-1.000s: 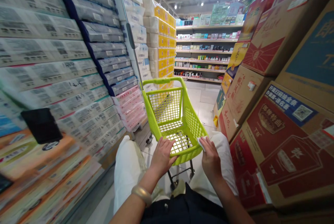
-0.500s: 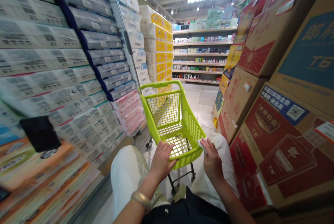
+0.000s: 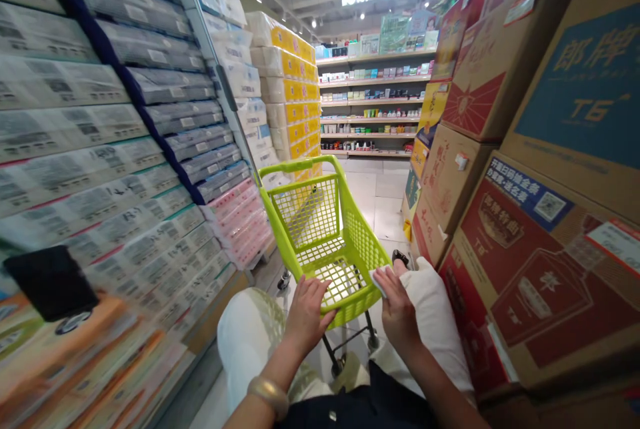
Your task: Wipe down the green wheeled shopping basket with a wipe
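A lime-green shopping cart (image 3: pixel 353 309) with a latticed plastic basket stands between my knees, and no goods show inside the basket. My left hand (image 3: pixel 306 314) grips the basket's near rim, fingers over the edge and thumb on the outer side. At the near right corner, my right hand (image 3: pixel 399 305) presses a folded white wipe (image 3: pixel 379 277) against the rim. Its fingers lie close together over the wipe, which they partly hide.
Wrapped tissue packs (image 3: pixel 70 125) are stacked high at left. A dark phone-like slab (image 3: pixel 51 282) rests on orange packs (image 3: pixel 115 322). Cardboard cartons (image 3: pixel 540 309) rise close on the right. Shelves of small goods (image 3: pixel 370 102) stand at the back beyond a tiled floor (image 3: pixel 363 192).
The view has turned slightly right. My right hand has slid a little along the rim with the wipe, towards the near edge. A shoe now shows past my right knee. My left hand stays put.
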`<state>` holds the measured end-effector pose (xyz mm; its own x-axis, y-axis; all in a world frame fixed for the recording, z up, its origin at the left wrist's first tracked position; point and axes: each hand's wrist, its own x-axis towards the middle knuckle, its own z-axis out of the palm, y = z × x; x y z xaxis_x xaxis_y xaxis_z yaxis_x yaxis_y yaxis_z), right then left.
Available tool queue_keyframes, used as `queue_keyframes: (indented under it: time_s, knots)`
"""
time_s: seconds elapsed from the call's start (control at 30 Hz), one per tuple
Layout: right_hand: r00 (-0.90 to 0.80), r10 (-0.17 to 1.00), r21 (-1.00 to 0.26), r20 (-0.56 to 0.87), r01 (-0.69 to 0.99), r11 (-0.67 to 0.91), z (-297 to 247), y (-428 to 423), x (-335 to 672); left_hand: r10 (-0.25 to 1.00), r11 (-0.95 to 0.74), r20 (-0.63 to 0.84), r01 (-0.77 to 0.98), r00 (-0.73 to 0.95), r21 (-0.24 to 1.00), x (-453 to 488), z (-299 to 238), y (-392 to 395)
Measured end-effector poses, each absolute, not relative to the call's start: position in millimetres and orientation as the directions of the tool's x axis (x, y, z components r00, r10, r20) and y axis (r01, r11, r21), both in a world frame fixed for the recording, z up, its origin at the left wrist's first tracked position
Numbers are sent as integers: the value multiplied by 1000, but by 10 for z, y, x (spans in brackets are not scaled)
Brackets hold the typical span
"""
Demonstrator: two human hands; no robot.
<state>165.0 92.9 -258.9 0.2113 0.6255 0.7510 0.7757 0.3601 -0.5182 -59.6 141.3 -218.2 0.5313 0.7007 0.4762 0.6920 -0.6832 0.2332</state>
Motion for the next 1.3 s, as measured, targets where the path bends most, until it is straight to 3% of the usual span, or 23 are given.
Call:
queue_keyframes:
  time_s: [0.2,0.27,0.37,0.43,0.63,0.7,0.83,0.9,1.07,1.13,1.23,1.3]
  knots:
    - [-185,637,-331,749,728,600,-2494,880,1305,650,-718,535,666,539,202,-590,-2220,1489]
    - [-104,640,-351,761,763,542,-2479,902,1456,644,-722,545,663,537,199,-592,-2226,1508]
    - [188,599,-459,778,821,339,-2491,952,1756,648,-720,536,665,541,199,-599,-2229,1512]
    - [244,583,-483,775,823,299,-2502,969,1775,648,-720,532,666,545,195,-605,-2230,1508]
    - [-238,643,-315,727,717,622,-2443,889,1222,643,-729,526,657,557,194,-617,-2214,1500]
    - [-159,645,-339,747,745,575,-2433,904,1309,650,-724,519,659,556,202,-616,-2202,1495]
    - [234,604,-482,762,828,286,-2469,982,1673,662,-714,512,668,547,209,-610,-2192,1481]
    - [218,611,-473,761,831,292,-2490,980,1628,661,-713,515,670,545,207,-609,-2198,1480]
    - [-209,633,-308,745,733,606,-2491,891,1184,649,-722,524,663,552,196,-621,-2217,1484]
    - [-161,637,-335,753,740,583,-2492,896,1234,651,-722,518,662,554,199,-626,-2212,1480]
    - [88,632,-431,770,803,413,-2495,929,1462,661,-716,513,666,548,210,-625,-2197,1471]
    - [147,631,-452,761,819,354,-2474,923,1497,661,-714,522,666,540,216,-621,-2194,1471]
